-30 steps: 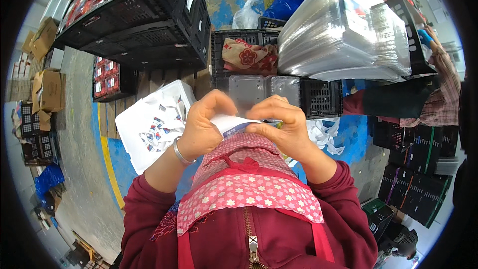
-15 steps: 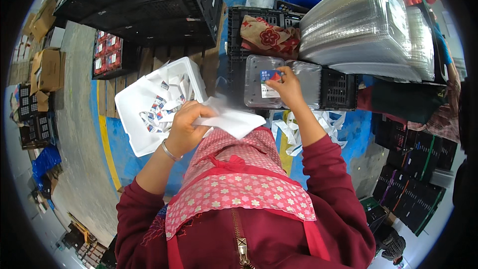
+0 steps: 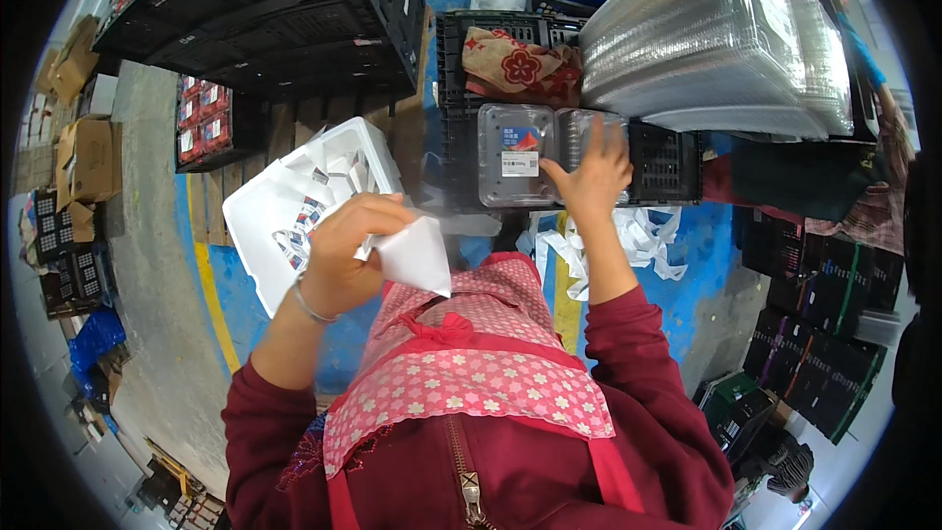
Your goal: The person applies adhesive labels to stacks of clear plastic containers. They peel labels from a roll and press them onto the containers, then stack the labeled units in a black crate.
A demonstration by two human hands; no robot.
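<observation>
My left hand [image 3: 345, 253] is closed on a bent white paper sheet [image 3: 416, 255], held in front of the apron. Just left of it stands a white foam box [image 3: 245, 226] with loose label sheets [image 3: 312, 221] inside. My right hand [image 3: 596, 182] reaches forward with fingers spread, over the clear plastic lids or trays [image 3: 571, 137] beside a clear plastic box [image 3: 491, 186]. The thumb is near the box's right edge; whether it touches cannot be seen. On the box lies a blue, red and white label [image 3: 520, 151].
A tall stack of clear plastic containers [image 3: 687, 49] leans behind my right hand. Patterned cloth [image 3: 515, 67] lies on a black crate [image 3: 667, 162]. Large black crates [image 3: 285, 29] rise at the far left on a wooden pallet. White strips [image 3: 638, 240] litter the blue floor.
My right hand has let go of the label on the box and moved right, its fingers spreading. My left hand has drawn left and slightly nearer with the white paper.
</observation>
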